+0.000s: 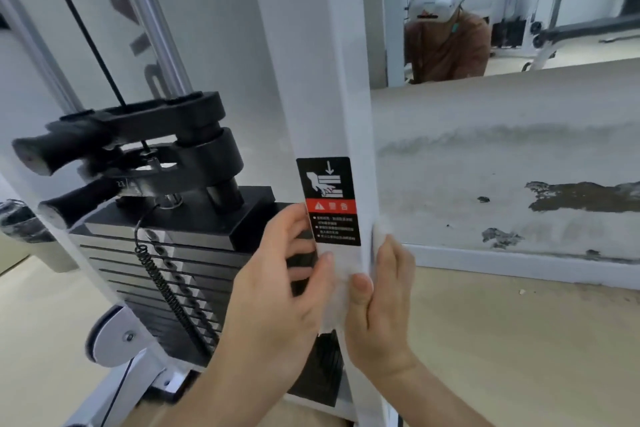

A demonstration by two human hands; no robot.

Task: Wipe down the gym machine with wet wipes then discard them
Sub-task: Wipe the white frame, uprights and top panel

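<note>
A white upright post (322, 80) of the gym machine rises through the middle of the view, with a black and red warning label (329, 201) on it. A white wet wipe (337, 288) is wrapped around the post just under the label. My left hand (277, 291) presses the wipe from the left side, thumb on the post's front. My right hand (384, 302) clamps it from the right, thumb on the front too. Both hands hold the wipe against the post.
The black weight stack (166, 274) with a coiled black cord (166, 284) stands left of the post, chrome guide rods (152, 21) above it. A mirror (502, 3) and a scuffed white wall (502, 163) lie to the right. Pale wooden floor (519, 357) spreads below.
</note>
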